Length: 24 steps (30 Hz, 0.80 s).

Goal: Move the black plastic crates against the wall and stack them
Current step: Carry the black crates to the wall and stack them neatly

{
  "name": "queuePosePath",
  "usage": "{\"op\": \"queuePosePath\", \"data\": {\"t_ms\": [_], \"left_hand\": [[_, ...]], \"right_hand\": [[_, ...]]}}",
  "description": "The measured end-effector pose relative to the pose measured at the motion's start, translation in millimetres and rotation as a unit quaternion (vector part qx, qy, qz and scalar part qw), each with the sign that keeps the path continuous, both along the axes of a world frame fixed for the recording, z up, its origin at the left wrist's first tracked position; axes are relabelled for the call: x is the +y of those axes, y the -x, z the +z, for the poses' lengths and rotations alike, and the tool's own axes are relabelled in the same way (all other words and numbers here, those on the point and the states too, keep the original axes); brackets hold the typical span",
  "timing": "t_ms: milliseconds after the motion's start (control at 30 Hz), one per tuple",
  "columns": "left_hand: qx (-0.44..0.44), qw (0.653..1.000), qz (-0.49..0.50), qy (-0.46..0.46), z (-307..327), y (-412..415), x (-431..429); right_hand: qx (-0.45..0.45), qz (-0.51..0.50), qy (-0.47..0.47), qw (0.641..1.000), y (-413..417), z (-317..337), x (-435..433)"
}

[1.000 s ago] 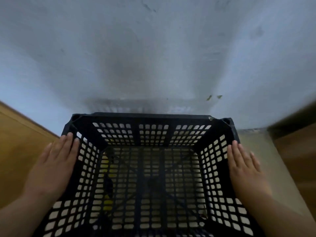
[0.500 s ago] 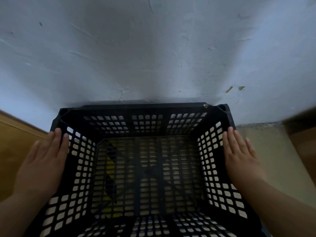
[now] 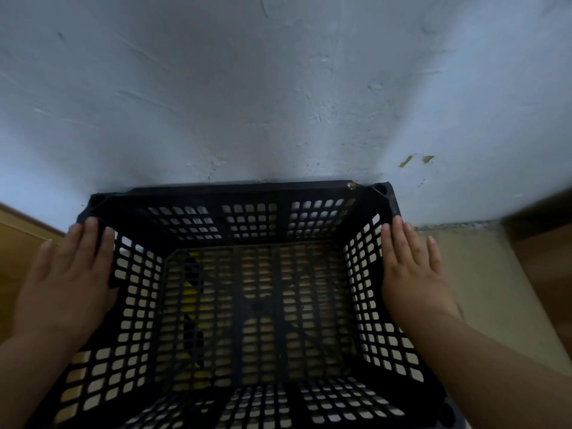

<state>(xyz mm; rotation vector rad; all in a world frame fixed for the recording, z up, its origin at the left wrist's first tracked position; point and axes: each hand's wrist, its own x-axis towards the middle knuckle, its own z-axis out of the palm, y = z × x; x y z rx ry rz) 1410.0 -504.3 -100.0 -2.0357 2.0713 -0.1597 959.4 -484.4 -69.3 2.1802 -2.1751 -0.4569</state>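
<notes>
A black plastic crate [image 3: 241, 189] with lattice walls fills the lower middle of the view, open side up, and I look down into it. Its far rim sits against the pale wall [image 3: 278, 88]. My left hand [image 3: 66, 280] lies flat against the crate's left rim and side, fingers together and pointing at the wall. My right hand [image 3: 411, 274] presses the same way on the right rim. The crate is held between both palms. Something yellow and black [image 3: 190, 292] shows through the mesh bottom; I cannot tell what it is.
Brown wooden surface [image 3: 18, 252] lies to the left of the crate. A beige strip of floor [image 3: 483, 289] runs along the right, with another brown wooden surface [image 3: 544, 267] beyond it. The wall has small yellowish chips [image 3: 416, 160] at the right.
The crate has moved forward between my hands until its far rim meets the wall. Both hands stayed on its sides.
</notes>
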Motion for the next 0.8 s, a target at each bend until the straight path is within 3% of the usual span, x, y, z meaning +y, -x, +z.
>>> {"op": "queuePosePath", "data": {"t_ms": [67,167,400,633,800], "left_hand": [[-0.010,1.000,0.014,-0.020,22.2,21.1,-10.2],[-0.052,0.998,-0.022,0.033,61.3,65.8,-16.8],[0.027,0.986,-0.145,0.072,158.3,174.4,-14.5],[0.113,0.942,-0.304,0.087,243.0,316.0,26.0],[0.177,0.878,-0.441,0.051,282.2,435.9,97.8]], "right_hand": [[-0.008,-0.020,-0.007,1.000,-6.5,11.2,-4.2],[-0.067,-0.035,0.014,0.997,-18.0,47.3,-6.9],[-0.114,-0.120,0.062,0.984,-1.3,145.6,27.0],[-0.138,-0.281,0.102,0.944,75.3,231.5,125.5],[-0.072,-0.422,0.171,0.887,160.4,271.2,248.4]]}}
